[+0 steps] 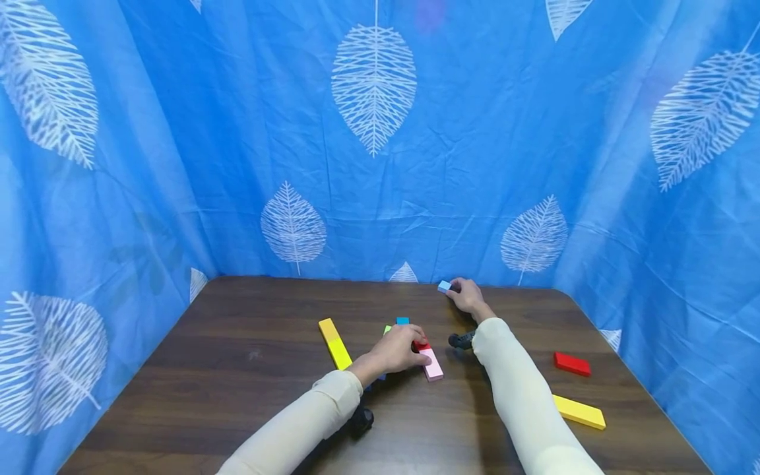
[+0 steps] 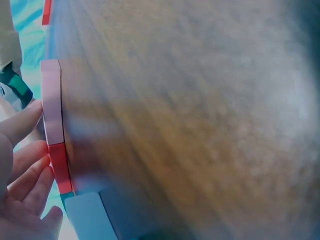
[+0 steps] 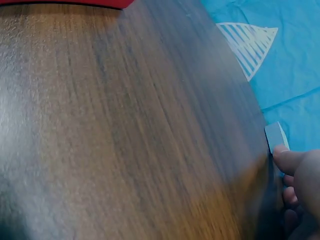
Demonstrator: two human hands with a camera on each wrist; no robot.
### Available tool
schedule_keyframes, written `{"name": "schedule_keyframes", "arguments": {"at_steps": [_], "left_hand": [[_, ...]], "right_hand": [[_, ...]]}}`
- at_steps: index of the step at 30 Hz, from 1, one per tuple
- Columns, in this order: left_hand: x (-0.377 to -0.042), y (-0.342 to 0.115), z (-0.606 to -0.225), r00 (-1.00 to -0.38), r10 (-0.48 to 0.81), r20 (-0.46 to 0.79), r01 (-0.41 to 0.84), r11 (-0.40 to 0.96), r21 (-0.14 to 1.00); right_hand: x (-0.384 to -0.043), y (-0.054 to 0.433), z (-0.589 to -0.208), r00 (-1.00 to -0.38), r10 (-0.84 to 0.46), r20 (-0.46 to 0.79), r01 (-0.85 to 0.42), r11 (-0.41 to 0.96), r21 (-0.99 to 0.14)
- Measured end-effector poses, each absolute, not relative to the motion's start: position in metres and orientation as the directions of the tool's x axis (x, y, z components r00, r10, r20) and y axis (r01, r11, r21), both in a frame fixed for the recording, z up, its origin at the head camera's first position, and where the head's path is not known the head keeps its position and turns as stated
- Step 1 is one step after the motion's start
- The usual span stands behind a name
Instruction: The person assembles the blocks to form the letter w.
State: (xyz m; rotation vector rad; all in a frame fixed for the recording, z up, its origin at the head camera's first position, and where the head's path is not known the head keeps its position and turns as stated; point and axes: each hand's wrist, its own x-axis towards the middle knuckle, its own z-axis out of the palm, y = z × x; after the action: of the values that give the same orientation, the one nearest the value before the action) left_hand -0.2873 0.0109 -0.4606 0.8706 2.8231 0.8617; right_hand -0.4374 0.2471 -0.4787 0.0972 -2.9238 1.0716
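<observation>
My left hand (image 1: 393, 349) is at a pink block (image 1: 431, 365) and a red block (image 1: 421, 344) lying end to end. In the left wrist view, its thumb meets the side of the pink block and its fingertips are right at the red block (image 2: 60, 169). A blue block (image 1: 403, 320) and a green block (image 1: 387, 329) lie just beyond, partly hidden by that hand. Near the table's far edge, my right hand (image 1: 469, 297) pinches a small light blue block (image 1: 444, 286) between thumb and fingers, also visible in the right wrist view.
An orange block (image 1: 328, 328) and a yellow block (image 1: 340, 354) form a slanted line left of the left hand. To the right lie another red block (image 1: 572, 364) and a long yellow block (image 1: 578, 412). A blue leaf-patterned curtain (image 1: 374, 218) surrounds the wooden table (image 1: 237, 369).
</observation>
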Motion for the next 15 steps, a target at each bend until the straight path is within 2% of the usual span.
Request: {"name": "schedule_keyframes", "arguments": {"at_steps": [6,15], "left_hand": [[-0.287,0.011,-0.459,-0.836,0.54,0.092,0.503,0.69,0.521],[-0.29,0.01,-0.46,-0.825,0.557,0.092,0.523,0.692,0.498]], "right_hand": [[-0.431,0.247,-0.478,-0.996,-0.05,0.068,-0.082,0.762,-0.642],[-0.424,0.26,-0.47,-0.983,-0.169,0.077,-0.181,0.772,-0.61]]}}
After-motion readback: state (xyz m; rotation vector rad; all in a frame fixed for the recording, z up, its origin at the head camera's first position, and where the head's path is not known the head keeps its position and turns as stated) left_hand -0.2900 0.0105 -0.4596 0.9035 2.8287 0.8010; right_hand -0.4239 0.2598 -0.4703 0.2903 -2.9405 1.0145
